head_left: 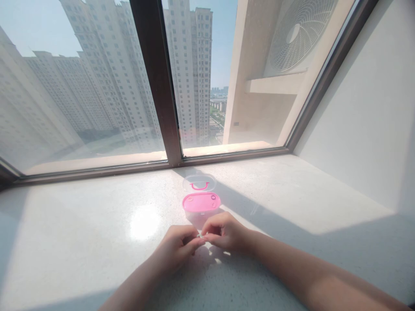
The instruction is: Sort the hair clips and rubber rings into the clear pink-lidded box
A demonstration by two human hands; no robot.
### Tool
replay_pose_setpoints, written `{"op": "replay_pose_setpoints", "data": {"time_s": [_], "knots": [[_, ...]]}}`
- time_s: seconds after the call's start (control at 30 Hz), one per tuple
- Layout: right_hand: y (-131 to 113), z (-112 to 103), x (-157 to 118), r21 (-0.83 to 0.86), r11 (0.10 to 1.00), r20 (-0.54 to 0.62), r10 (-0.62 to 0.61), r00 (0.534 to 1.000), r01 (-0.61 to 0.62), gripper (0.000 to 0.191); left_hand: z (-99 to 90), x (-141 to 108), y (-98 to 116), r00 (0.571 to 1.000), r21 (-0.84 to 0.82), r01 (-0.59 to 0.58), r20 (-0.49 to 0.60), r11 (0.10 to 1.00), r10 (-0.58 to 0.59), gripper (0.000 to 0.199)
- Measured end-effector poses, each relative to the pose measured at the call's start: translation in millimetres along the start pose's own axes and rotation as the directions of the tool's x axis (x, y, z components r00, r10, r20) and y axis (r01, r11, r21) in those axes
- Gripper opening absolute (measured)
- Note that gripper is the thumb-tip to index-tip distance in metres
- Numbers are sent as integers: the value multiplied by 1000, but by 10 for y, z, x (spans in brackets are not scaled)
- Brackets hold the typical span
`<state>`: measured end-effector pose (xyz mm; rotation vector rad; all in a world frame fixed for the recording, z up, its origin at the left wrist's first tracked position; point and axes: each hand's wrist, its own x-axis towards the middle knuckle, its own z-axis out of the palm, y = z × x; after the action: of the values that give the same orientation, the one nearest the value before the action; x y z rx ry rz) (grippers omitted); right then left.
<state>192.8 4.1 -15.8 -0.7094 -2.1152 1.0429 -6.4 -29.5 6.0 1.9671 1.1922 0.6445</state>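
Observation:
My left hand (181,244) and my right hand (223,233) meet just in front of a small plastic box. Thumbs and fingers of both are pinched together on a tiny pale thing (199,236), too small to name. The oval box (193,215) has clear sides and a pink tray (201,202) on top. Small rings lie on the tray, one dark (213,197) at its right and a pale one (190,199) at its left. Behind the box lies its clear lid (199,178) with a pink handle (199,187).
A white speckled sill (97,233) holds the box. Behind it stands a window with a dark brown frame (158,77). A white wall (359,112) rises at the right. Outside are tall buildings and a fan unit (295,34).

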Motion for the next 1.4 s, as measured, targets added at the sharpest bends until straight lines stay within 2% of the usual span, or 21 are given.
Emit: {"op": "replay_pose_setpoints", "data": {"time_s": [0.13,0.3,0.47,0.57,0.67,0.73,0.8,0.9,1.03,1.27,1.4], "knots": [[-10,17,-17,118,992,7,38,999,-38,17,-3,10,1,998,-39,50,32,998,-49,38],[-37,25,-42,169,983,46,63,997,-70,9,8,1,-18,991,-120,96,108,988,-83,30],[-58,44,-56,248,963,77,87,993,-103,6,27,0,-28,991,-166,102,102,981,-86,21],[-82,49,-36,281,953,26,107,994,-110,4,35,6,-33,1000,-153,18,-17,988,-20,15],[-117,51,0,403,891,-3,231,973,-210,7,44,-1,-52,978,-143,-139,-173,980,113,25],[-134,56,25,498,810,20,346,938,-309,12,48,-12,-63,942,-81,-274,-221,958,250,25],[-136,70,43,557,736,51,432,900,-385,15,50,-24,-65,893,21,-397,-221,917,392,23],[-114,101,53,613,662,89,484,870,-431,18,51,-36,-53,826,151,-497,-218,855,519,27],[-82,130,50,687,596,123,469,875,-416,19,53,-40,-38,789,217,-517,-254,828,559,31],[-132,136,48,749,507,156,492,856,-428,10,85,-49,26,787,275,-460,-315,844,531,24],[-180,138,52,752,508,151,488,860,-421,12,94,-46,66,776,288,-436,-360,853,518,19]]}}
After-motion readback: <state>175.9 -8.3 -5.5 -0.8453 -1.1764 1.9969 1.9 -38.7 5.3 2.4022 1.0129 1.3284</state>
